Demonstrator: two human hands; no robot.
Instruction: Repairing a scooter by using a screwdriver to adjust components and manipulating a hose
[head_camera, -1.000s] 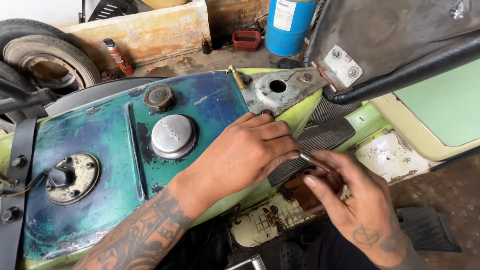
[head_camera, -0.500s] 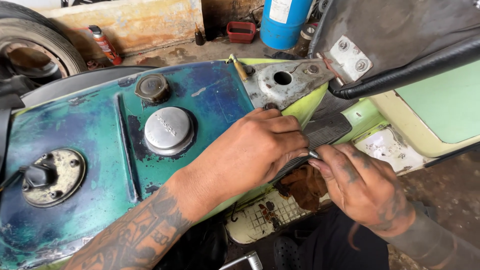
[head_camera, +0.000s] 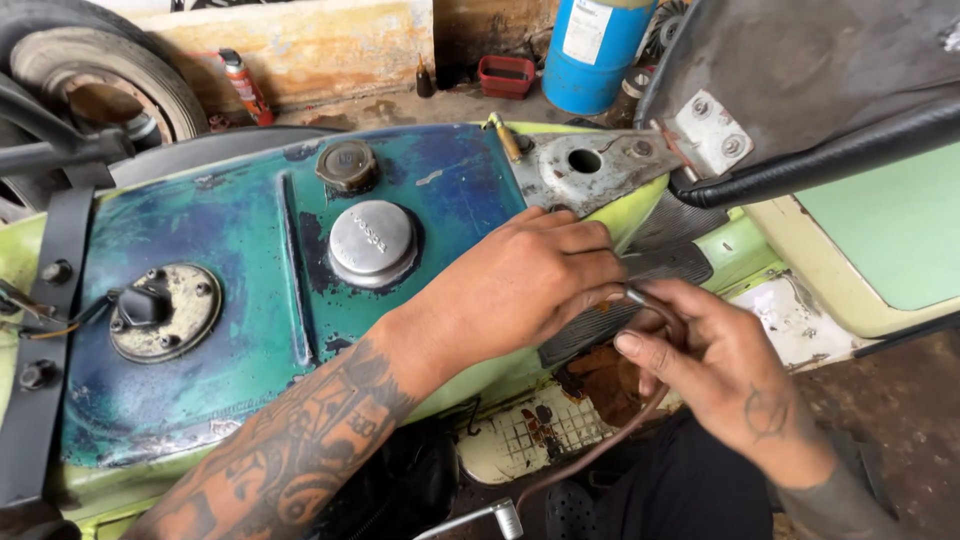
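Note:
My left hand (head_camera: 520, 290), on a tattooed forearm, lies over the right edge of a worn teal fuel tank (head_camera: 230, 260). Its fingers are curled and pinched at the metal tip of a thin brown cable (head_camera: 600, 450). My right hand (head_camera: 720, 370) grips that cable just behind the tip, thumb on top, close against the left fingertips. From there the cable curves down toward the bottom of the view. Both hands meet over a black ribbed rubber mat (head_camera: 660, 265) beside the tank.
The tank carries a silver round cap (head_camera: 372, 242), a dark smaller cap (head_camera: 347, 165) and a round plate fitting (head_camera: 165, 310). A bare metal bracket (head_camera: 585, 165) and a raised seat underside (head_camera: 800, 80) stand at right. A tyre (head_camera: 90, 80) and blue cylinder (head_camera: 590, 50) sit behind.
My right hand has moved up from below and closed in on my left fingertips, bringing the cable's tip to them. The left hand has stayed at the tank's edge.

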